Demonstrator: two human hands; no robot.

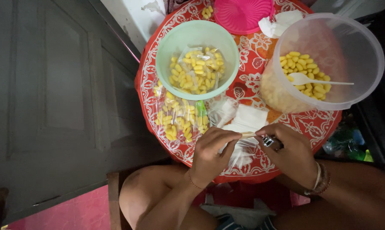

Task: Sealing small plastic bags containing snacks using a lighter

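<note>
My left hand (210,152) pinches the end of a thin pale stick (248,134) over the near edge of a round red patterned table (260,51). My right hand (291,150) grips a small lighter (269,141) with a metal top, close to the stick's other end. Under both hands lies a pile of empty clear plastic bags (243,123). A filled clear bag of yellow snack pieces (179,119) lies to the left of my left hand.
A mint green bowl (171,38) holds packed bags of yellow pieces. At right a large clear tub (362,47) holds loose yellow pieces and a white spoon (305,79). A pink lid (243,15) and white tissue (277,23) lie at the far edge.
</note>
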